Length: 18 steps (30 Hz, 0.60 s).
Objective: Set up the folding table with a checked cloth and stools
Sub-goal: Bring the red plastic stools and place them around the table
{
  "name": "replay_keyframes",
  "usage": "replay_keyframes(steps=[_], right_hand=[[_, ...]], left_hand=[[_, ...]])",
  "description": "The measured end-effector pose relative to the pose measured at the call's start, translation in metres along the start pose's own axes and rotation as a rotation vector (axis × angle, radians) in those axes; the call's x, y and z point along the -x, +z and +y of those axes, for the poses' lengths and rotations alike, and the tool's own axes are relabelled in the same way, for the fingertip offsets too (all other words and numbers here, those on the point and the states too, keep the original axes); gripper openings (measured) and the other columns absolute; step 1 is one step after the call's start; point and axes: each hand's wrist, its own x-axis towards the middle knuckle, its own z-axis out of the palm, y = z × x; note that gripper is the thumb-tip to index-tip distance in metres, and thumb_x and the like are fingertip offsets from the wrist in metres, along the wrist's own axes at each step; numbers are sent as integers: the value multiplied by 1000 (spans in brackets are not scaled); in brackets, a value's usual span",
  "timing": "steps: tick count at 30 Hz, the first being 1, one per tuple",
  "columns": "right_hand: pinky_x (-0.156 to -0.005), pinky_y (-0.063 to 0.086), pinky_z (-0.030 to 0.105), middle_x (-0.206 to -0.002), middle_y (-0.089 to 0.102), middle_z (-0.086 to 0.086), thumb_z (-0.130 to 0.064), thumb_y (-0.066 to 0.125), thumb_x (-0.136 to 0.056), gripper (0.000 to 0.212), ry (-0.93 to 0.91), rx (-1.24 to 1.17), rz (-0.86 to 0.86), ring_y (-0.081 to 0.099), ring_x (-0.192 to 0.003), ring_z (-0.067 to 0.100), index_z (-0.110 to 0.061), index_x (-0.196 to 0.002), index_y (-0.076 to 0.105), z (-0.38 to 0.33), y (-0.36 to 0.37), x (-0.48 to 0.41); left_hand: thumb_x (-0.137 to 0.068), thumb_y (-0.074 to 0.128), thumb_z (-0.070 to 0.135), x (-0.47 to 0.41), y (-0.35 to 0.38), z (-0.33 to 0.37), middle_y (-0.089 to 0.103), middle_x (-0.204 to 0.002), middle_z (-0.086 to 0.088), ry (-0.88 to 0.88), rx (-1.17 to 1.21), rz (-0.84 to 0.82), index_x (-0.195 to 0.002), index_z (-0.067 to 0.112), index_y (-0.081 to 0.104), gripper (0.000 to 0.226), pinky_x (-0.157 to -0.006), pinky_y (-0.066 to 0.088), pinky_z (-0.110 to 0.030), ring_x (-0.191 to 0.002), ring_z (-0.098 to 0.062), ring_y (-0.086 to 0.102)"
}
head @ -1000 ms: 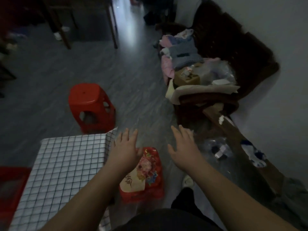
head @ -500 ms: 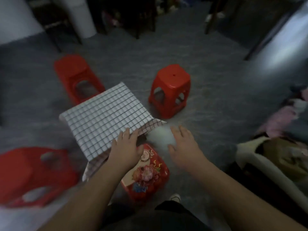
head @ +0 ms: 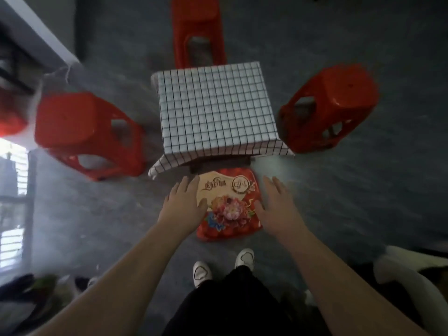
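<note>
The small folding table stands in the middle of the floor under a white cloth with black checks (head: 215, 110). Red plastic stools stand at its left (head: 84, 134), far side (head: 197, 30) and right (head: 327, 105). A fourth stool with a flowered printed seat (head: 229, 202) stands at the near side, partly under the cloth's edge. My left hand (head: 183, 206) and my right hand (head: 276, 208) hover with straight fingers over either side of that seat, holding nothing.
Grey floor all around. A wall corner or pillar (head: 36, 37) rises at the upper left. Dark clutter (head: 29, 294) lies at the lower left, a pale rounded object (head: 407, 280) at the lower right. My shoes (head: 201, 272) stand just behind the flowered stool.
The view has swung round so the table now lies straight ahead with stools on all sides. Both hands stay spread above the flowered stool.
</note>
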Motion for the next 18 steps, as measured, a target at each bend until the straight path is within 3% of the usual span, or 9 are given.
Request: replay_keyframes(steps=[4,8,13,15,18], right_hand=[[-117,30,47,-149,41,5,-25,58,-91,64,59,-69,-39,33,-140,26,-26,-149,32,37,62,-44],[-107,44,46,-139,48,2,-27,66,-87,75,165,-109,-109,46,-131,25,-32,-150,27,96,135,-92],[-111,38,53,-152,34,5,-37,73,-84,93,187,-104,-114,36,-140,28,-29,-155,13,161,201,-136],[-111,38,56,-157,30,2,-47,75,-79,103,183,-157,-118,34,-142,25,-32,-155,6,178,221,-142],[-112,36,55,-160,26,0,-48,76,-79,110,179,-212,-116,33,-143,24,-37,-154,-3,190,241,-145]], left_hand=[[-96,45,43,-33,74,-29,18,-164,-5,-53,123,-46,-155,24,20,67,-118,27,-51,-150,-28,16],[-89,42,56,-69,162,-53,23,-160,-3,-187,245,-75,-152,33,15,73,-112,35,-57,-146,-29,26],[-85,64,51,-107,247,-79,20,-160,-2,-352,414,-38,-153,41,1,93,-107,40,-59,-144,-29,29],[-87,69,45,-116,269,-84,20,-160,-1,-386,499,-2,-153,44,-3,97,-103,46,-52,-141,-27,34],[-88,70,40,-122,289,-91,31,-156,1,-398,604,42,-153,45,-5,100,-77,51,-25,-124,-15,48]])
